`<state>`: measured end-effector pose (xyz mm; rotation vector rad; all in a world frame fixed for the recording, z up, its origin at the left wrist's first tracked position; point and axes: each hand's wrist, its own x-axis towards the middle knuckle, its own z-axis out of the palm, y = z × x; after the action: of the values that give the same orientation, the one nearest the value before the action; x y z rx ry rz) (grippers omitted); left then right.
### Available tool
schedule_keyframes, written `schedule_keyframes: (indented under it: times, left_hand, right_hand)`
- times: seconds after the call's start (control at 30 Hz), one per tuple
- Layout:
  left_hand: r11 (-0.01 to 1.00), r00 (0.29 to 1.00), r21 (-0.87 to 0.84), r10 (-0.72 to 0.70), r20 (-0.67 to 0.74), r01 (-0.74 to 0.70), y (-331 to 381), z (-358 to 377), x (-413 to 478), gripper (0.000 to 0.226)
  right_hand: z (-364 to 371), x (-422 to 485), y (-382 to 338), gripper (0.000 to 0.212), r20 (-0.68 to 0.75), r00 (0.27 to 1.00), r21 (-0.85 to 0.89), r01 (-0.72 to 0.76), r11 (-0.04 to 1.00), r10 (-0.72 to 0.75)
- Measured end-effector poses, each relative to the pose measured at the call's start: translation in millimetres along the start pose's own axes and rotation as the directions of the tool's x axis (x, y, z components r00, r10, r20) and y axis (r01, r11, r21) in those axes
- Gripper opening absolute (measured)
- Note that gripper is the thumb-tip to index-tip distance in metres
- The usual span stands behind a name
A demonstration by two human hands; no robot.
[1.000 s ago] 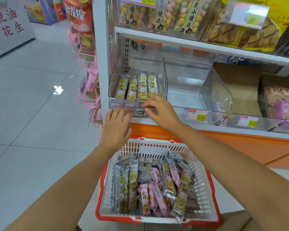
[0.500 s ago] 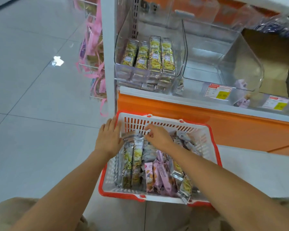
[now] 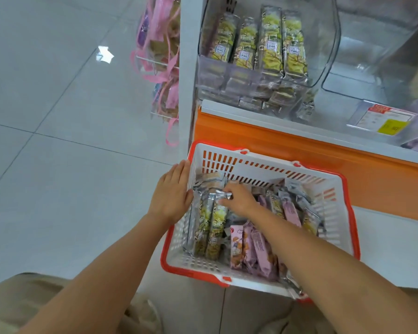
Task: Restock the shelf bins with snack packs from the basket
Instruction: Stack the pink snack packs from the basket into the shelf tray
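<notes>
1. Nearest, I see the basket on the floor, with pink packs at its near right and green packs standing along its left side.
2. The left hand lies flat against the basket's left wall, fingers straight and together.
3. The right hand is inside, fingers curled on the silver top end of one of the green packs.
4. Farther off, on the shelf, a clear bin holds shelved packs in upright rows.
5. A second bin sits just right of it.
</notes>
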<state>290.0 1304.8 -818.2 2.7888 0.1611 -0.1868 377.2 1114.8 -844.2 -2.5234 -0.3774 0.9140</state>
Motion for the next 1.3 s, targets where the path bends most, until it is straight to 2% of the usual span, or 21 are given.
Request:
schedule_keyframes:
  times: [0.13,0.23,0.3,0.33,0.43,0.5,0.6,0.67,0.73,0.8,0.87,0.97,1.1,1.17,1.3]
  left_hand:
    - [1.000,0.999,-0.021,-0.017,-0.047,0.016,3.8,-4.7,0.9,0.065]
    - [0.998,0.988,-0.062,0.001,-0.155,-0.011,10.6,-14.7,2.7,0.055]
    - [0.986,0.981,-0.154,0.038,-0.192,-0.068,19.7,-22.7,4.2,0.049]
    - [0.962,0.987,-0.263,0.034,-0.155,-0.074,25.7,-26.4,4.4,0.049]
    - [0.766,0.996,-0.642,0.025,0.091,0.040,46.0,-38.7,1.1,0.035]
    - [0.721,0.996,-0.692,0.044,0.076,0.021,54.2,-42.0,0.4,0.018]
    - [0.637,0.998,-0.768,-0.018,0.061,0.059,57.7,-48.5,0.2,0.034]
    - [0.508,0.994,-0.855,-0.072,0.078,0.104,58.0,-54.1,0.3,0.042]
    - [0.383,0.988,-0.915,-0.136,0.078,0.125,60.5,-61.7,0.7,0.040]
    - [0.304,0.980,-0.946,-0.191,0.053,0.110,64.7,-71.9,1.5,0.035]
    - [0.267,0.976,-0.960,-0.217,0.026,0.085,70.2,-83.6,2.3,0.033]
    - [0.287,0.975,-0.956,-0.220,-0.005,0.060,79.3,-98.8,3.4,0.033]
    - [0.280,0.977,-0.959,-0.212,-0.026,0.035,88.5,-114.8,1.9,0.041]
    - [0.357,0.979,-0.934,-0.188,-0.075,-0.003,88.9,-121.3,-0.1,0.046]
    - [0.622,0.931,-0.777,-0.218,-0.293,-0.099,84.5,-132.3,-3.1,0.044]
  right_hand:
    - [-20.3,-18.2,-4.0,0.044,-0.006,0.990,0.148,0.141,0.979,-0.142]
    - [-46.9,-31.0,-16.9,0.039,-0.083,0.978,0.299,0.207,0.932,-0.190]
    - [-65.9,-36.4,-25.0,0.036,-0.184,0.956,0.336,0.279,0.899,-0.228]
    - [-74.7,-38.9,-27.9,0.033,-0.226,0.945,0.348,0.306,0.886,-0.238]
    - [-97.2,-48.6,-37.6,0.014,-0.289,0.919,0.422,0.374,0.826,-0.268]
    - [-109.4,-56.6,-44.9,0.012,-0.322,0.903,0.475,0.415,0.776,-0.285]
    - [-117.2,-65.0,-53.3,0.038,-0.348,0.894,0.536,0.437,0.722,-0.283]
    - [-116.4,-72.5,-56.2,0.049,-0.356,0.890,0.511,0.440,0.739,-0.284]
    - [-112.1,-80.7,-55.3,0.050,-0.343,0.883,0.421,0.449,0.789,-0.320]
    - [-104.8,-90.1,-54.3,0.051,-0.282,0.885,0.375,0.458,0.806,-0.371]
    - [-98.2,-98.6,-54.8,0.054,-0.244,0.872,0.323,0.486,0.812,-0.425]
    - [-98.5,-109.3,-58.9,0.057,-0.291,0.848,0.236,0.513,0.825,-0.444]
    - [-115.3,-123.7,-66.9,0.052,-0.352,0.825,0.242,0.536,0.809,-0.442]
    - [-125.2,-131.5,-66.6,0.050,-0.367,0.820,0.240,0.540,0.806,-0.440]
    - [-138.9,-149.1,-57.9,0.045,-0.348,0.830,0.262,0.532,0.805,-0.435]
